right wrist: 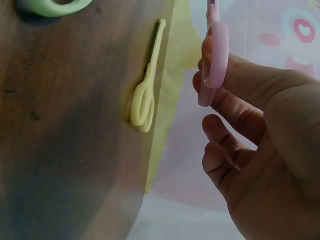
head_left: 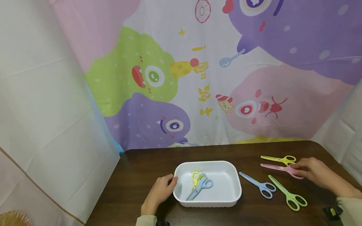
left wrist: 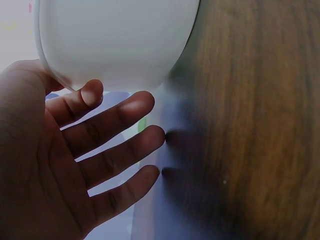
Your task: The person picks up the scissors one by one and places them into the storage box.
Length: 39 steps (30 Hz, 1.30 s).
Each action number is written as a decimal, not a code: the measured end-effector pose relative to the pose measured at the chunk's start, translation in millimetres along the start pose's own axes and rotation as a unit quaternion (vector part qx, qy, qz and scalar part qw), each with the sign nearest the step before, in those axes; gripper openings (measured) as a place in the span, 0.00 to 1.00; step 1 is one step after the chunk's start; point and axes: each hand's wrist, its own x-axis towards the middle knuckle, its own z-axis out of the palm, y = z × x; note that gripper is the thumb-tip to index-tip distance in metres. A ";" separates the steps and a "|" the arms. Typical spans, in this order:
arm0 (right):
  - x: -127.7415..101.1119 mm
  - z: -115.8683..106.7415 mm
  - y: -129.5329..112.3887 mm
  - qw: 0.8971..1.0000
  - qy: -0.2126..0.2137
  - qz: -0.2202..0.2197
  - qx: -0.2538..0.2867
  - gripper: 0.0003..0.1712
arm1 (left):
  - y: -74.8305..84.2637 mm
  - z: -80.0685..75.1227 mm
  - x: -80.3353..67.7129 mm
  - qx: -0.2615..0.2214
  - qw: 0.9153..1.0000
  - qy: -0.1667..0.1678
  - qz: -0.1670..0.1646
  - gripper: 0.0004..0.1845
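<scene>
My right hand (head_left: 315,172) pinches the handle of a pair of pink scissors (head_left: 278,168) between thumb and fingers. In the right wrist view, the pink handle loop (right wrist: 218,57) is raised above the table, its other fingers curled below. At the white tray (head_left: 209,204), my left hand (head_left: 161,190) holds the left rim. The left wrist view shows the thumb at the rim and the index finger against the outer wall, with the other fingers spread. Inside the tray, blue scissors (head_left: 200,187) lie across yellow scissors (head_left: 195,177).
To the right of the tray lie blue scissors (head_left: 258,184) and green scissors (head_left: 287,193). Another yellow pair (head_left: 278,159) lies just behind the pink one. The brown wooden table (head_left: 141,163) ends at a cartoon-printed curtain (head_left: 195,125), with white cloth (head_left: 56,110) on the left.
</scene>
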 end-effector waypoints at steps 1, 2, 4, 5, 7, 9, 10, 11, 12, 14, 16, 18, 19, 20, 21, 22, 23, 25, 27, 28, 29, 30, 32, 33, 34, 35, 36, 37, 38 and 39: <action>1.3 0.0 -0.1 1.000 0.003 -0.005 0.004 0.14 | -0.4 0.4 0.1 0.000 1.000 0.000 -0.001 0.16; 2.7 -0.2 -0.5 1.000 0.005 -0.010 0.005 0.14 | -0.6 0.8 0.3 0.000 1.000 0.000 -0.001 0.16; 5.8 -0.9 -2.3 1.000 0.007 -0.019 0.009 0.14 | -1.5 1.4 0.6 0.001 1.000 -0.003 -0.005 0.16; 7.6 -1.6 -3.5 1.000 0.007 -0.018 0.008 0.14 | -1.9 1.5 0.8 0.001 1.000 -0.004 -0.007 0.16; 11.5 -3.0 -6.0 1.000 0.003 -0.011 0.003 0.13 | -2.1 1.2 0.9 -0.001 1.000 -0.007 -0.008 0.16; 16.1 -4.4 -8.8 1.000 -0.009 0.001 0.003 0.11 | -2.2 0.6 0.7 -0.002 1.000 -0.007 -0.009 0.16; 18.4 -4.8 -10.2 1.000 -0.013 0.005 0.003 0.11 | -2.0 0.2 0.5 -0.004 1.000 -0.007 -0.009 0.17; 20.9 -4.7 -11.5 1.000 -0.015 0.009 0.003 0.11 | -1.7 -0.2 0.2 -0.005 1.000 -0.006 -0.009 0.17; 23.4 -4.5 -12.7 1.000 -0.015 0.008 0.003 0.12 | -1.5 -0.5 0.0 -0.006 1.000 -0.006 -0.008 0.17; 28.1 -3.8 -14.8 1.000 -0.014 0.002 0.007 0.12 | -1.0 -0.8 -0.3 -0.005 1.000 -0.005 -0.008 0.17; 31.8 -2.7 -16.6 1.000 -0.007 -0.009 0.010 0.13 | -0.6 -0.7 -0.2 -0.005 1.000 -0.004 -0.007 0.16; 34.6 -1.6 -17.9 1.000 -0.004 -0.016 0.011 0.13 | -0.5 -0.5 -0.2 -0.005 1.000 -0.004 -0.006 0.16; 35.8 -0.9 -18.3 1.000 -0.002 -0.021 0.012 0.14 | -0.4 -0.5 -0.2 -0.004 1.000 -0.004 -0.006 0.16; 36.8 -0.5 -18.8 1.000 -0.003 -0.024 0.012 0.14 | -0.3 -0.4 -0.2 -0.004 1.000 -0.003 -0.006 0.16; 37.9 0.0 -19.3 1.000 -0.003 -0.027 0.013 0.14 | -0.2 -0.3 -0.2 -0.005 1.000 -0.003 -0.005 0.16; 38.9 0.7 -19.6 0.999 -0.001 -0.031 0.012 0.14 | -0.3 0.0 -0.2 -0.005 1.000 -0.003 -0.006 0.16; 40.3 1.2 -20.0 0.999 0.000 -0.034 0.012 0.14 | -0.4 0.1 -0.2 -0.005 1.000 -0.004 -0.006 0.16; 43.1 1.7 -20.4 0.999 0.000 -0.041 0.013 0.14 | -0.2 0.3 -0.2 -0.006 1.000 -0.003 -0.006 0.17; 45.9 1.7 -20.8 0.999 -0.001 -0.043 0.005 0.14 | 0.0 0.5 -0.1 -0.008 1.000 -0.003 -0.006 0.17; 47.3 1.5 -21.2 0.999 -0.003 -0.043 0.001 0.14 | 0.2 0.4 -0.2 -0.008 1.000 -0.004 -0.007 0.17; 49.0 1.1 -21.7 0.999 -0.006 -0.042 -0.004 0.14 | 0.5 0.2 -0.2 -0.009 1.000 -0.004 -0.006 0.17; 50.6 0.6 -22.2 0.999 -0.010 -0.042 -0.006 0.14 | 0.6 0.2 -0.2 -0.010 1.000 -0.003 -0.005 0.17; 54.9 -0.8 -23.5 0.999 -0.015 -0.040 -0.010 0.13 | 0.8 0.2 -0.2 -0.010 1.000 -0.003 -0.005 0.17; 57.5 -1.7 -24.5 0.999 -0.019 -0.037 -0.010 0.12 | 0.7 0.2 -0.2 -0.009 1.000 -0.002 -0.005 0.17; 60.2 -2.8 -25.3 0.999 -0.023 -0.036 -0.012 0.12 | 0.6 0.3 -0.3 -0.009 1.000 -0.002 -0.005 0.17; 63.1 -3.9 -26.1 0.999 -0.025 -0.037 -0.011 0.12 | 0.6 0.3 -0.3 -0.008 1.000 -0.002 -0.005 0.17; 66.0 -5.0 -26.8 0.999 -0.027 -0.037 -0.009 0.11 | 0.2 0.5 -0.3 -0.008 1.000 -0.002 -0.004 0.17; 68.9 -6.1 -27.6 0.999 -0.028 -0.039 -0.011 0.11 | 0.1 0.4 -0.4 -0.007 1.000 -0.003 -0.005 0.17; 71.6 -6.7 -28.2 0.999 -0.029 -0.042 -0.012 0.11 | -0.4 0.5 -0.4 -0.006 1.000 -0.003 -0.006 0.17; 74.1 -7.3 -29.0 0.998 -0.029 -0.045 -0.014 0.11 | -0.9 0.6 -0.3 -0.005 1.000 -0.003 -0.007 0.17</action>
